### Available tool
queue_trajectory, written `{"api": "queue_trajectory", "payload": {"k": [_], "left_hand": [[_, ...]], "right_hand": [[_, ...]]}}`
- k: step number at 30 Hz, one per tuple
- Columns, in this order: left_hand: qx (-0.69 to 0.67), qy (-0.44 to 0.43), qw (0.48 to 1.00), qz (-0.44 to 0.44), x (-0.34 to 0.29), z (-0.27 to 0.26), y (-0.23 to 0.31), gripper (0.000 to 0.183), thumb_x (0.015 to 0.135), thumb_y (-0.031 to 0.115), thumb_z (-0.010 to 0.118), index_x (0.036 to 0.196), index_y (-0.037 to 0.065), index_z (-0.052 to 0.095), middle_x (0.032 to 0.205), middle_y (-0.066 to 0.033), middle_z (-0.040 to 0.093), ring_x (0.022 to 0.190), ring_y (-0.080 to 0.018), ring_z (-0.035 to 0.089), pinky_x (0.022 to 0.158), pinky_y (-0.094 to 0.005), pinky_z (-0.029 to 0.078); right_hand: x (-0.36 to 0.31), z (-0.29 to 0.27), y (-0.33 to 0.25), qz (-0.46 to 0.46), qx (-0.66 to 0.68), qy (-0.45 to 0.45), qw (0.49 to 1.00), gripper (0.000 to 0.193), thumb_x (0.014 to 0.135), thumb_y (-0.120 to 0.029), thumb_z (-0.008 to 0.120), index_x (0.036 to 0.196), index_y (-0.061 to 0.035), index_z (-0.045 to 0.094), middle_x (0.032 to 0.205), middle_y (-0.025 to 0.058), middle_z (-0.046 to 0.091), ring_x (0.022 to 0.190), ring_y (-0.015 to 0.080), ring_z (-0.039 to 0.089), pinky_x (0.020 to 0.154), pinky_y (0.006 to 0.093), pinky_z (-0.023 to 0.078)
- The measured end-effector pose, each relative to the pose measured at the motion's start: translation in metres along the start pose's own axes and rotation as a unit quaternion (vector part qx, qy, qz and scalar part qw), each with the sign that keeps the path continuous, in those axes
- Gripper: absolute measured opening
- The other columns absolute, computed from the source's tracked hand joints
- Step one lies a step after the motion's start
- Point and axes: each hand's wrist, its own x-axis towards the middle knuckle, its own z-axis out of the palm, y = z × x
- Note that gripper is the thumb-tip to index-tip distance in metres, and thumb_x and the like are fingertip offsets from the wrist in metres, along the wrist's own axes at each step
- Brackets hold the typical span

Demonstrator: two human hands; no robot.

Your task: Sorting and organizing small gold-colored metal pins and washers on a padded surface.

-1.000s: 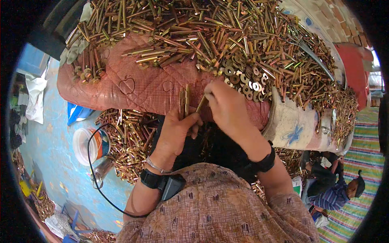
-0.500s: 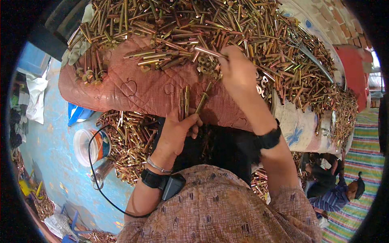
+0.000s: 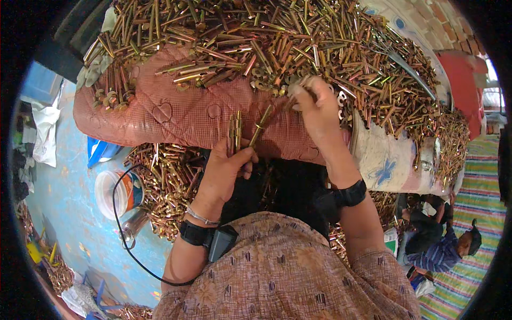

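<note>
My left hand [image 3: 230,166] is closed around several long brassy bolts [image 3: 235,133], which point away from me. One bolt [image 3: 261,126] leans to the right out of the same grip and has a washer or nut partway along it. My right hand [image 3: 318,109] is at the near edge of the heap, its fingers bent over a small pile of washers [image 3: 265,82]. Blur at its fingertips hides what they pinch. Both hands are over the near side of a red quilted cushion [image 3: 192,114].
A large heap of bolts [image 3: 368,80] covers the far side, with a metal fork-like tool [image 3: 408,69] on it. More bolts [image 3: 162,197] lie on the floor beside a white tub [image 3: 113,193]. A seated person [image 3: 445,250] is at the lower right. Pale washers [image 3: 342,99] lie near my right wrist.
My right hand has come down from the heap toward the washers. The bolt it held is no longer seen in its fingers. My left hand keeps its bolts, almost unmoved.
</note>
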Motion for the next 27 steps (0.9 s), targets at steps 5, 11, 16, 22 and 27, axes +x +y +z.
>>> {"api": "queue_trajectory", "payload": {"k": [5,11,16,22,27], "left_hand": [[0.013,-0.015,1.000,0.001,-0.003,0.003,0.000,0.013,0.084,0.008,0.055,0.095,0.004,0.050,0.072,-0.0050,0.057,0.056,-0.0090,0.050,0.046,-0.0208,0.040],[0.006,-0.019,1.000,-0.009,-0.006,0.004,0.001,0.015,0.082,0.005,0.055,0.094,0.000,0.048,0.070,-0.0075,0.057,0.053,-0.0106,0.051,0.045,-0.0220,0.041],[0.035,-0.025,0.998,-0.042,-0.010,0.007,0.011,0.016,0.082,0.005,0.055,0.095,0.000,0.047,0.070,-0.0070,0.056,0.052,-0.0108,0.050,0.044,-0.0218,0.040],[-0.041,-0.051,0.992,-0.104,-0.009,0.008,0.009,0.014,0.082,0.007,0.056,0.093,0.004,0.048,0.070,-0.0054,0.055,0.053,-0.0095,0.048,0.043,-0.0214,0.039],[-0.034,-0.056,0.992,-0.109,-0.009,0.015,0.011,0.013,0.082,0.007,0.056,0.093,0.005,0.048,0.070,-0.0048,0.055,0.054,-0.0093,0.048,0.044,-0.0215,0.039]], "right_hand": [[-0.003,0.000,-0.007,0.130,0.388,0.024,0.912,0.014,0.088,-0.016,0.051,0.094,-0.0037,0.052,0.085,0.0097,0.061,0.078,0.0212,0.062,0.066,0.0341,0.054],[-0.007,0.004,-0.004,0.206,0.380,0.014,0.902,0.015,0.089,-0.016,0.051,0.095,-0.0026,0.051,0.087,0.0120,0.060,0.077,0.0242,0.062,0.065,0.0383,0.053],[-0.008,-0.006,-0.004,0.247,0.424,-0.032,0.871,0.016,0.089,-0.016,0.050,0.098,-0.0027,0.050,0.087,0.0121,0.060,0.077,0.0238,0.061,0.064,0.0386,0.053],[-0.009,-0.011,-0.006,0.258,0.375,0.005,0.890,0.016,0.089,-0.017,0.050,0.098,-0.0034,0.051,0.088,0.0101,0.060,0.079,0.0228,0.061,0.067,0.0403,0.053],[-0.019,-0.012,-0.005,0.248,0.409,0.009,0.878,0.019,0.088,-0.019,0.051,0.101,-0.0039,0.051,0.086,0.0088,0.060,0.077,0.0199,0.060,0.064,0.0361,0.052]]}}
